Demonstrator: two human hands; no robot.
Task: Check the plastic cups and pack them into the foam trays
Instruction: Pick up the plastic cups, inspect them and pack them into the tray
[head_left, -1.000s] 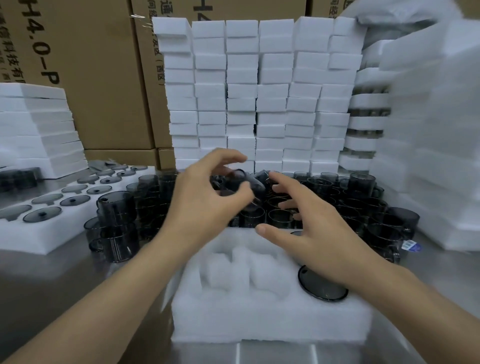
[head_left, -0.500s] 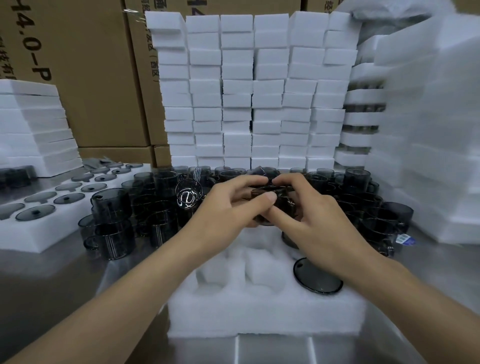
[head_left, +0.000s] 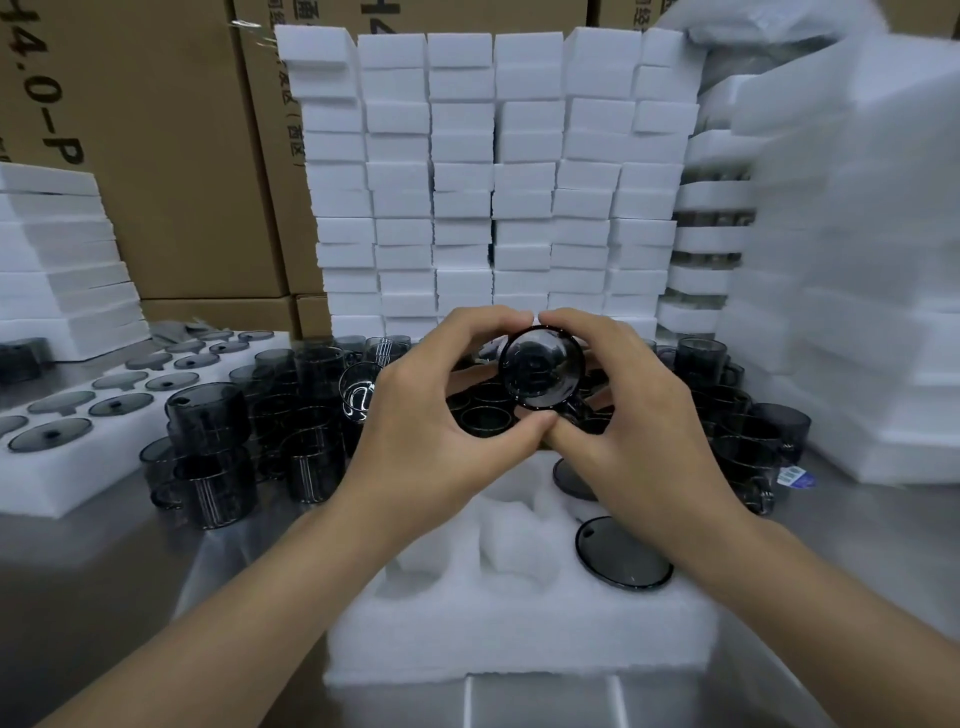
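1. Cardboard cartons (head_left: 156, 156) and a tall wall of stacked white foam blocks (head_left: 493, 182) filled the background.
2. A steel worktop (head_left: 78, 571) carried everything else.
3. An open foam tray (head_left: 519, 639) lay at the near edge. Its cup pockets looked unfilled, and one dark round lid (head_left: 623, 553) sat in its right-hand recess.
4. A second foam tray (head_left: 62, 483), holding rows of lids, stood to the left.
5. A crowd of smoky grey plastic cups (head_left: 291, 415) stood behind the near tray, some stacked.
6. The left hand (head_left: 431, 431) and right hand (head_left: 639, 415) were raised together above the near tray and in front of the crowd.
7. Between them was one plastic cup (head_left: 540, 369), tipped with its round end toward the camera. The fingers (head_left: 483, 322) of both hands curled round its rim, with the thumbs meeting underneath.
8. The cup was probably light, stiff and thin-walled. Its glossy surface likely made it slippery and easy to scuff, so an even grip on the rim and base suited it better than squeezing the wall.
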